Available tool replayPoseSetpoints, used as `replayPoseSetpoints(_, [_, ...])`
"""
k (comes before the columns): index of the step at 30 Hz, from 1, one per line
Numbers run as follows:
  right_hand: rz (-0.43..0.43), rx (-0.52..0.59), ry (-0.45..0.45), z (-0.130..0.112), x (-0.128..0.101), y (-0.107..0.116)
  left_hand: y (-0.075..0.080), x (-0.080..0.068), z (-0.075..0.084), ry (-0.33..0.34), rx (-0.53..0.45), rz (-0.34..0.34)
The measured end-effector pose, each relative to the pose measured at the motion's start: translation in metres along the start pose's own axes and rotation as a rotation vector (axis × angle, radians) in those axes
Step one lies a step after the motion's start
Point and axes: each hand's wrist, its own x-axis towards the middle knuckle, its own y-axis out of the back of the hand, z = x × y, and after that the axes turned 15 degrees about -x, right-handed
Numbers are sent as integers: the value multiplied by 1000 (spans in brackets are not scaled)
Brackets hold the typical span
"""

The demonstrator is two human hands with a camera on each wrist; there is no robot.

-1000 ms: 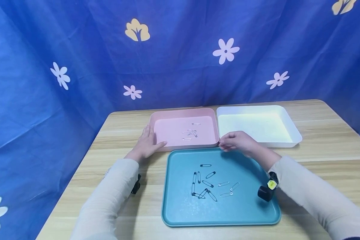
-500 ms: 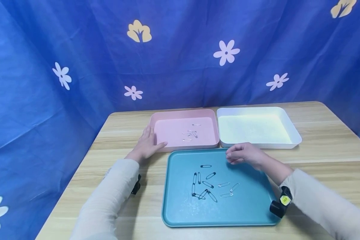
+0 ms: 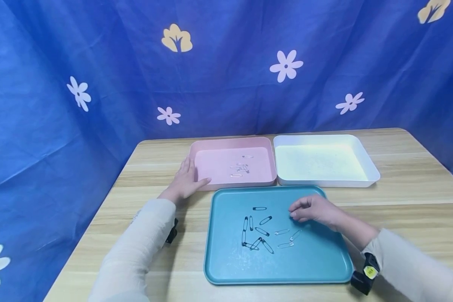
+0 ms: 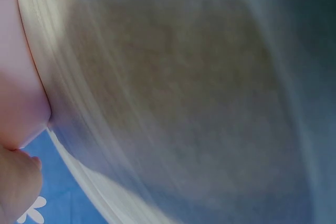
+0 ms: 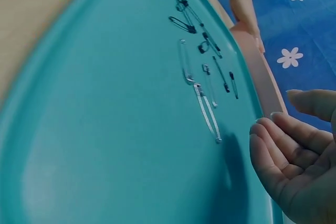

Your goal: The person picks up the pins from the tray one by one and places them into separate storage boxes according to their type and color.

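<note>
My left hand (image 3: 183,179) rests with spread fingers against the left front corner of a pink tray (image 3: 211,161), holding nothing. Several silver safety pins (image 3: 243,169) lie inside that tray. Over the right part of a teal tray (image 3: 309,260) hovers my right hand (image 3: 316,210). In the right wrist view its fingers (image 5: 294,137) are loosely bent, the thumb apart from them, and nothing is between them. Nearest to it on the teal tray are a few silver safety pins (image 3: 285,245). Several black safety pins (image 3: 261,231) lie farther left, some overlapping.
A white tray (image 3: 321,161) stands at the back right, beside the pink one. All three trays are on a wooden table (image 3: 407,167). Behind it hangs a blue flowered cloth (image 3: 226,84). The left wrist view mostly shows blurred table.
My right hand has moved from the gap between the pink and white trays, back toward me and right, over the teal tray. My left hand has stayed put.
</note>
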Motion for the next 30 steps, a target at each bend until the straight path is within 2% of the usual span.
replayPoseSetpoints(9, [-6, -109, 28, 6, -5, -6, 2, -1, -2, -12, -19, 2])
replayPoseSetpoints(15, [-17, -221, 117, 11, -8, -10, 1, 0, -4, -14, -13, 13])
replayPoseSetpoints(22, [25, -434, 193, 13, -11, -16, -2, 0, -5, -27, -3, 15])
replayPoseSetpoints(30, [44, -531, 259, 15, -11, -18, -2, 1, -3, -34, -3, 14])
